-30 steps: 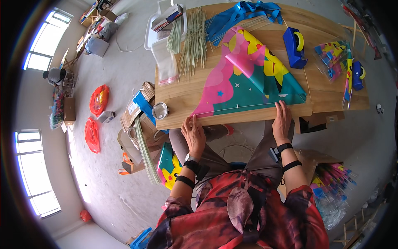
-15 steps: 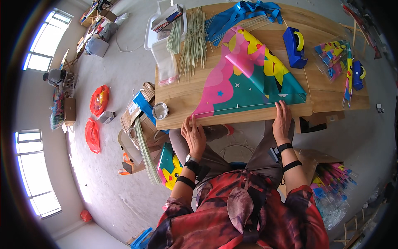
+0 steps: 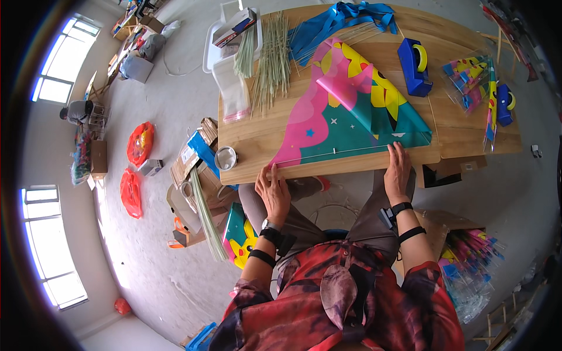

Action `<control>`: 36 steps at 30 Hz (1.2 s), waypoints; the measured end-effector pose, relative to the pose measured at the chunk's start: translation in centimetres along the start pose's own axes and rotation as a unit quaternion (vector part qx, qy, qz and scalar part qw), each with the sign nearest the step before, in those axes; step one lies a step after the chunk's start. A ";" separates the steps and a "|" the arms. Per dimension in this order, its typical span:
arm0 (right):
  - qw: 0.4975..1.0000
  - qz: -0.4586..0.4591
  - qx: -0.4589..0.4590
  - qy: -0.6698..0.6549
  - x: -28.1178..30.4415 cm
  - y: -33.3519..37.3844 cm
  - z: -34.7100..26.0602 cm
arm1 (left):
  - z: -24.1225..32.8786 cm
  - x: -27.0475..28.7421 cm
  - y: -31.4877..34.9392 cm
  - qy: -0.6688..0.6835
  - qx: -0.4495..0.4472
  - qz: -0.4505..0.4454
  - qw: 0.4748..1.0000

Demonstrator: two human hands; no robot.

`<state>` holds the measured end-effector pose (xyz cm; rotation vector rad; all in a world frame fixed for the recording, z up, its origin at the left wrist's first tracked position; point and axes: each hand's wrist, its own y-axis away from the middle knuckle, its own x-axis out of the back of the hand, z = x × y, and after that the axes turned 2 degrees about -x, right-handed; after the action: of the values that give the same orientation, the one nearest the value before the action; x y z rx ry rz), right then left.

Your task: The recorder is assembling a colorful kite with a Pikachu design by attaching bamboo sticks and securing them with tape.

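Note:
A thin printed kite sail (image 3: 319, 137) in pink, teal and yellow is spread over the wooden table (image 3: 257, 137), its right part folded over on itself. A slim pale rod (image 3: 357, 151) runs along its near edge, with a small white piece around its middle. My left hand (image 3: 273, 193) touches the sail's near left corner with its fingertips, the fingers apart and slightly bent. At the near edge towards the right, my right hand (image 3: 398, 172) rests its outstretched fingertips on the sail by the rod. Neither hand is closed around anything.
Bundled thin sticks (image 3: 272, 61), blue ribbons (image 3: 345, 23) and a blue tape dispenser (image 3: 414, 67) lie beyond the sail. A roll of clear tape (image 3: 226, 158) sits at the left edge. Packed kites (image 3: 468, 79) and a second dispenser (image 3: 504, 105) are at right. Cardboard (image 3: 205, 167) stands beside the table.

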<state>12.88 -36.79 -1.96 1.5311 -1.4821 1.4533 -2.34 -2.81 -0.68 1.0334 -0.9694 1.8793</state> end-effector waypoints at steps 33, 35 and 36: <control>0.966 -0.023 -0.026 -0.257 4.0 -4.9 2.7 | 15.6 -1.9 -8.9 0.187 -0.174 -0.075 0.964; 0.970 -0.008 -0.030 -0.241 3.8 -3.0 1.4 | 12.2 -1.7 -7.0 0.184 -0.074 -0.007 0.980; 0.968 -0.013 -0.029 -0.248 3.4 -2.4 1.1 | 9.7 -1.7 -5.7 0.171 -0.039 0.007 0.985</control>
<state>14.74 -38.35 1.61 1.9631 -1.7528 1.0404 6.23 -9.40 2.91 0.6314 -0.8407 1.9319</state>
